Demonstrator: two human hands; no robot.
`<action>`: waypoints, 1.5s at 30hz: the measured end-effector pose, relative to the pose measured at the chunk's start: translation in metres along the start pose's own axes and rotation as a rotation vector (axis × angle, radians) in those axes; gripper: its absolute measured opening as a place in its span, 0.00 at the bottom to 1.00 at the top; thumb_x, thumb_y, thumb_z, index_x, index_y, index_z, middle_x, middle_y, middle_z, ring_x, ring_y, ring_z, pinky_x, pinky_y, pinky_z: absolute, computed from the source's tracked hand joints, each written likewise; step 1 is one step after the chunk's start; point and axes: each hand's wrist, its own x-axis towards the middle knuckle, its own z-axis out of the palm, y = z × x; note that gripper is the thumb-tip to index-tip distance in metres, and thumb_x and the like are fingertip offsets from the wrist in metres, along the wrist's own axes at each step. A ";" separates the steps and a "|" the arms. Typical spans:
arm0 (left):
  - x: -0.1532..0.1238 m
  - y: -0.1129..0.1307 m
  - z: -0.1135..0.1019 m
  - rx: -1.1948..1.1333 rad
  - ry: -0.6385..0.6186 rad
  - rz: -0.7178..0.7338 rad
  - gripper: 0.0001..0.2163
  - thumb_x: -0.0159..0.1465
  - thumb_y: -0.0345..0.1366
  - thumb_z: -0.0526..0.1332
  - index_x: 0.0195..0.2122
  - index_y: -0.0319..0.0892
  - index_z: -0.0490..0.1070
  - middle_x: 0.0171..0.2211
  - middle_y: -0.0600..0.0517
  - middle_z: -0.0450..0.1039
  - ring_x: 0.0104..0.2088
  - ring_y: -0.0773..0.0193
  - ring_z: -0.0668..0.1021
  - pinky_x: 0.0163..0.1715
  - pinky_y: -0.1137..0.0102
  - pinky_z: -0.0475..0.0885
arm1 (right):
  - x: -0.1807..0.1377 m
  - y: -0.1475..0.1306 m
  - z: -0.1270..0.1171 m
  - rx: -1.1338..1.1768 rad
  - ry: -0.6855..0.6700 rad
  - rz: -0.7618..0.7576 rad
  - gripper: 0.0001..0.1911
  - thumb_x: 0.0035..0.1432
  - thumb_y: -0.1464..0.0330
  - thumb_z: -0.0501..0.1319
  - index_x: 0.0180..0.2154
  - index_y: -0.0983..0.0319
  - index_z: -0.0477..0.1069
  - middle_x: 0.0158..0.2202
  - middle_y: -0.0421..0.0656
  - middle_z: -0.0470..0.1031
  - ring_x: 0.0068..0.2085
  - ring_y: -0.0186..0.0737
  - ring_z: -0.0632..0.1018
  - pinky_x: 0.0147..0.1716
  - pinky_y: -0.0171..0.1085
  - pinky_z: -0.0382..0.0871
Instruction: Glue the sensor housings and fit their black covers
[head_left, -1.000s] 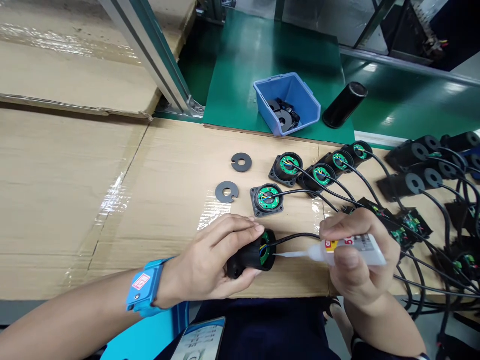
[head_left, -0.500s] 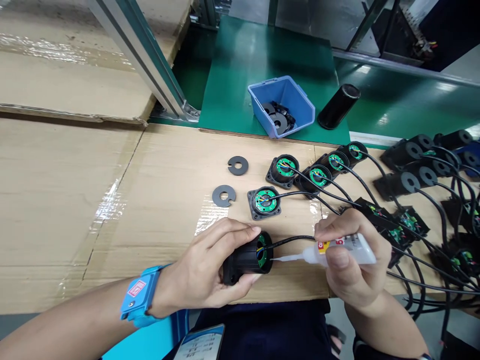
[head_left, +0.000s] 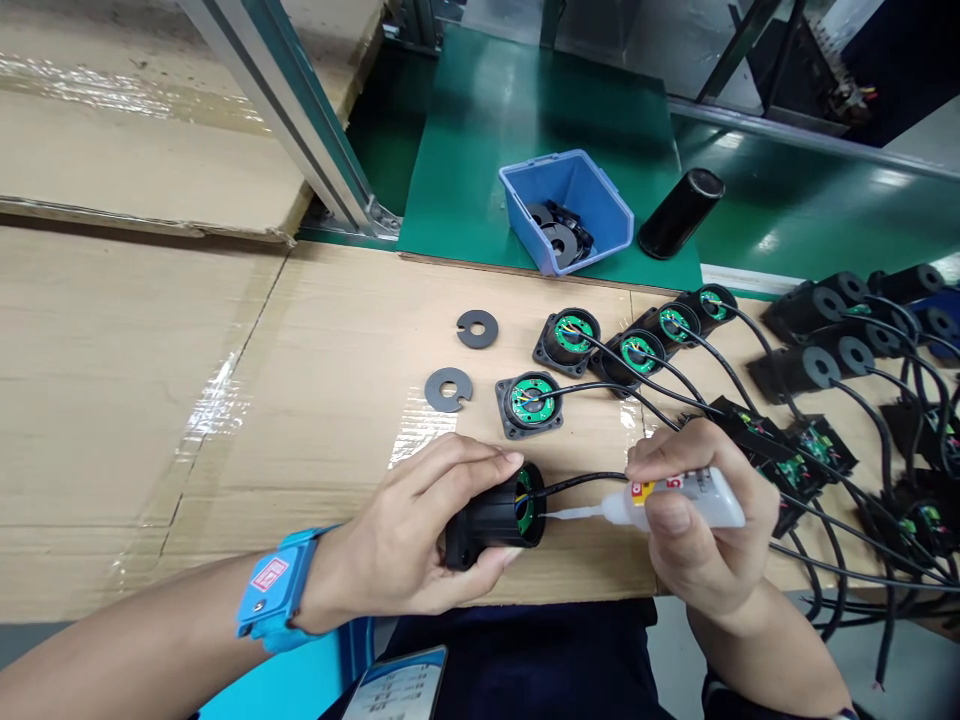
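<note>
My left hand [head_left: 427, 525], with a blue strap on its wrist, is closed around a black cylindrical housing [head_left: 491, 522] lying on its side. The housing's open end faces right and shows a green circuit board [head_left: 527, 503] with small coloured wires. A black cable [head_left: 581, 481] runs out of it to the right, passing behind my right hand. My right hand [head_left: 705, 525] grips a white glue bottle [head_left: 679, 500] with red and yellow print. The bottle's thin nozzle points left, its tip at the rim of the housing's open end.
Two grey notched rings [head_left: 448, 390] lie beyond my left hand. Several similar housings [head_left: 529, 405] with boards and cables stand behind. A blue bin [head_left: 559, 215] holding black parts and a black cylinder [head_left: 681, 213] rest on a green mat [head_left: 465, 130]. Cables and boards [head_left: 821, 445] crowd the right.
The bottle in my right hand has shifted very slightly left, its nozzle tip still at the housing's open end. My left hand keeps the same hold on the housing.
</note>
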 end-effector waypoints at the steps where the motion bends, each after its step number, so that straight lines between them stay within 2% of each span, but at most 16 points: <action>1: 0.000 0.000 0.000 0.001 -0.002 -0.003 0.27 0.61 0.32 0.67 0.61 0.35 0.65 0.47 0.40 0.75 0.48 0.54 0.79 0.47 0.64 0.79 | 0.000 0.000 0.000 0.002 -0.008 0.002 0.07 0.65 0.63 0.66 0.40 0.60 0.75 0.29 0.41 0.72 0.28 0.38 0.74 0.23 0.36 0.64; 11: 0.001 0.001 0.000 -0.064 -0.014 -0.064 0.27 0.61 0.32 0.68 0.60 0.38 0.64 0.49 0.42 0.76 0.49 0.56 0.79 0.49 0.65 0.78 | 0.003 -0.003 -0.001 -0.055 -0.030 -0.019 0.07 0.66 0.63 0.65 0.40 0.60 0.75 0.29 0.41 0.73 0.29 0.37 0.74 0.25 0.36 0.67; 20: 0.002 0.005 -0.007 -0.250 -0.152 -0.347 0.23 0.63 0.38 0.66 0.58 0.46 0.63 0.49 0.49 0.74 0.47 0.59 0.80 0.47 0.67 0.77 | 0.003 -0.002 0.001 -0.118 -0.042 -0.105 0.08 0.66 0.62 0.65 0.42 0.60 0.73 0.27 0.39 0.73 0.26 0.36 0.75 0.22 0.37 0.67; 24: 0.004 0.006 -0.005 -0.406 -0.177 -0.467 0.19 0.65 0.39 0.66 0.56 0.47 0.64 0.48 0.50 0.75 0.48 0.57 0.80 0.43 0.68 0.77 | 0.006 -0.005 0.004 -0.201 -0.046 -0.240 0.10 0.66 0.61 0.65 0.42 0.61 0.71 0.27 0.39 0.74 0.23 0.35 0.75 0.20 0.36 0.68; 28: 0.007 0.006 -0.005 -0.545 -0.172 -0.523 0.16 0.67 0.41 0.64 0.53 0.46 0.66 0.45 0.50 0.75 0.48 0.58 0.79 0.43 0.69 0.76 | 0.014 -0.010 0.007 -0.308 -0.062 -0.391 0.11 0.69 0.61 0.62 0.41 0.62 0.69 0.23 0.39 0.72 0.19 0.34 0.72 0.16 0.35 0.67; 33: 0.008 0.003 -0.008 -0.590 -0.208 -0.565 0.15 0.67 0.41 0.65 0.52 0.45 0.67 0.43 0.51 0.73 0.44 0.62 0.77 0.43 0.71 0.75 | 0.015 -0.012 0.004 -0.297 -0.234 -0.522 0.13 0.69 0.61 0.61 0.43 0.66 0.69 0.21 0.37 0.68 0.18 0.34 0.68 0.15 0.36 0.62; 35: 0.008 0.001 -0.007 -0.611 -0.220 -0.555 0.18 0.66 0.40 0.66 0.55 0.45 0.67 0.47 0.50 0.74 0.47 0.60 0.78 0.47 0.69 0.75 | 0.012 -0.010 0.002 -0.233 -0.201 -0.496 0.13 0.68 0.61 0.62 0.44 0.66 0.70 0.22 0.37 0.68 0.19 0.33 0.68 0.15 0.36 0.62; 38: 0.006 -0.001 -0.004 -0.632 -0.237 -0.515 0.25 0.63 0.37 0.69 0.60 0.47 0.65 0.53 0.48 0.74 0.53 0.56 0.78 0.54 0.65 0.74 | 0.007 -0.003 0.001 -0.018 0.067 -0.288 0.12 0.66 0.59 0.65 0.42 0.62 0.74 0.25 0.39 0.70 0.22 0.35 0.71 0.18 0.37 0.65; 40: 0.006 -0.002 -0.001 -0.622 -0.266 -0.495 0.27 0.61 0.35 0.71 0.60 0.48 0.66 0.53 0.49 0.74 0.52 0.56 0.79 0.55 0.64 0.74 | 0.007 0.003 0.004 0.110 0.219 -0.122 0.12 0.66 0.56 0.63 0.38 0.59 0.75 0.26 0.39 0.70 0.24 0.36 0.72 0.20 0.37 0.65; 42: 0.006 -0.003 0.000 -0.603 -0.298 -0.485 0.27 0.60 0.36 0.73 0.59 0.48 0.68 0.54 0.48 0.75 0.53 0.55 0.79 0.56 0.63 0.75 | 0.008 0.009 0.008 0.193 0.266 0.002 0.14 0.68 0.55 0.61 0.35 0.58 0.74 0.26 0.38 0.68 0.24 0.35 0.70 0.21 0.37 0.63; 45: 0.008 -0.003 -0.001 -0.548 -0.333 -0.455 0.27 0.59 0.38 0.74 0.58 0.48 0.69 0.57 0.46 0.73 0.58 0.51 0.76 0.59 0.58 0.73 | 0.012 0.013 0.015 0.254 0.207 0.126 0.14 0.67 0.56 0.63 0.33 0.58 0.72 0.26 0.37 0.67 0.23 0.32 0.67 0.21 0.34 0.61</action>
